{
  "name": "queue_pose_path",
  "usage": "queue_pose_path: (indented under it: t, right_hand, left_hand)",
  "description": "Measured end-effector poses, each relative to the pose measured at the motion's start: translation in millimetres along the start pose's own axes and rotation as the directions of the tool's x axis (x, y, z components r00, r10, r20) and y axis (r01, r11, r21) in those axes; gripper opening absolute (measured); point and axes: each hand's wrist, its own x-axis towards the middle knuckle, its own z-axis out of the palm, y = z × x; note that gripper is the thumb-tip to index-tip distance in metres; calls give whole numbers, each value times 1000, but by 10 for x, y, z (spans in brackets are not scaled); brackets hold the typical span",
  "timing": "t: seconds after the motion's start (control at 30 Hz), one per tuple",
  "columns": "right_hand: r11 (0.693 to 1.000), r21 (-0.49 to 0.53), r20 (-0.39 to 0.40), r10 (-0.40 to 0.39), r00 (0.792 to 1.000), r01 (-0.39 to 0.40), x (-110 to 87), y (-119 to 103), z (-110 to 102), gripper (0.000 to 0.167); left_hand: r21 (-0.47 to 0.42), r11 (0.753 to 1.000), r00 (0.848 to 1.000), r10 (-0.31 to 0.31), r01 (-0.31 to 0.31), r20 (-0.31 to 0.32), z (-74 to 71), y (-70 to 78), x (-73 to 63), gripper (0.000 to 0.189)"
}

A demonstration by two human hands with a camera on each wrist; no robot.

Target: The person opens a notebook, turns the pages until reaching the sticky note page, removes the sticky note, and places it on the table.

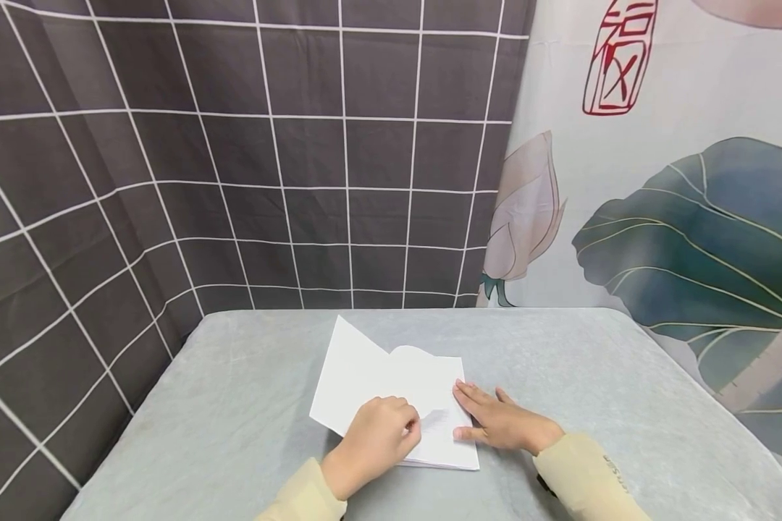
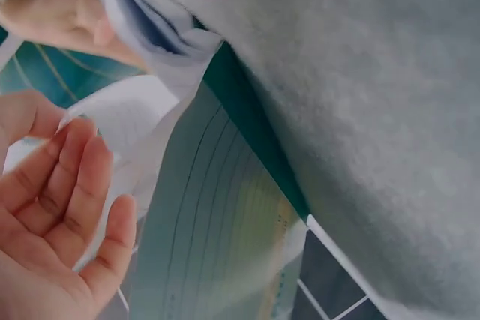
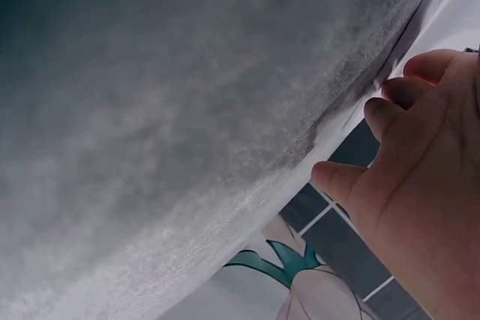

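A book (image 1: 444, 450) with white pages lies opened on the table, its left side (image 1: 352, 369) lifted at a slant. My left hand (image 1: 374, 441) is over the middle of the book, pinching a thin white page (image 2: 127, 110) between thumb and fingertips in the left wrist view. The same view shows the green, lined outer side of the cover (image 2: 217, 185). My right hand (image 1: 505, 423) rests on the right edge of the book with its fingers spread and fairly straight. Faint print on the pages is too blurred to read.
A pale grey cloth covers the table (image 1: 234, 405). Behind it hangs a dark curtain (image 1: 306, 152) with a white grid. To the right is a white curtain (image 1: 554, 87) with a lotus bud and large leaves.
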Motion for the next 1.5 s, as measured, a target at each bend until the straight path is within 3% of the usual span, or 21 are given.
queue_pose_path:
  t: [0.1,0.17,0.3,0.43,0.63,0.7,0.83,0.97,1.1,1.33,1.5]
  right_hand:
    - [1000,1,-3,-9,1000,9,4,-8,-5,89]
    - [1000,-5,-6,-12,1000,12,8,-11,-5,89]
    - [1000,-16,-12,-15,1000,15,17,-10,-3,90]
    - [1000,-21,-14,-20,1000,20,24,-17,-2,91]
    - [999,-35,-9,-23,1000,23,45,-31,5,93]
    - [999,-38,-6,-21,1000,21,51,-35,7,94]
    - [999,-40,-5,-20,1000,20,73,-40,10,95]
    - [999,-34,-5,-15,1000,15,102,-42,21,96]
    - [999,-28,-4,-20,1000,20,126,-40,28,96]
    - [999,-26,20,-40,999,41,156,-53,45,95]
    - [998,-37,30,-41,999,42,151,-63,30,95]
  left_hand:
    - [-141,975,985,-170,170,16,-79,-51,0,11]
    - [-239,927,957,-285,288,49,-129,-102,3,11]
    - [-402,784,877,-464,473,128,-221,-233,5,10]
    - [-494,646,797,-573,582,191,-296,-373,-23,5]
    - [-591,442,688,-666,675,287,-370,-505,-91,15]
    - [-622,381,661,-685,684,308,-378,-534,-108,19]
    - [-633,330,625,-712,700,319,-382,-595,-128,24]
    - [-633,311,606,-728,709,320,-400,-644,-122,25]
    - [-647,292,600,-732,704,323,-409,-666,-102,20]
    - [-642,293,599,-731,708,327,-411,-669,-85,15]
    - [-631,290,589,-736,719,333,-405,-683,-86,15]
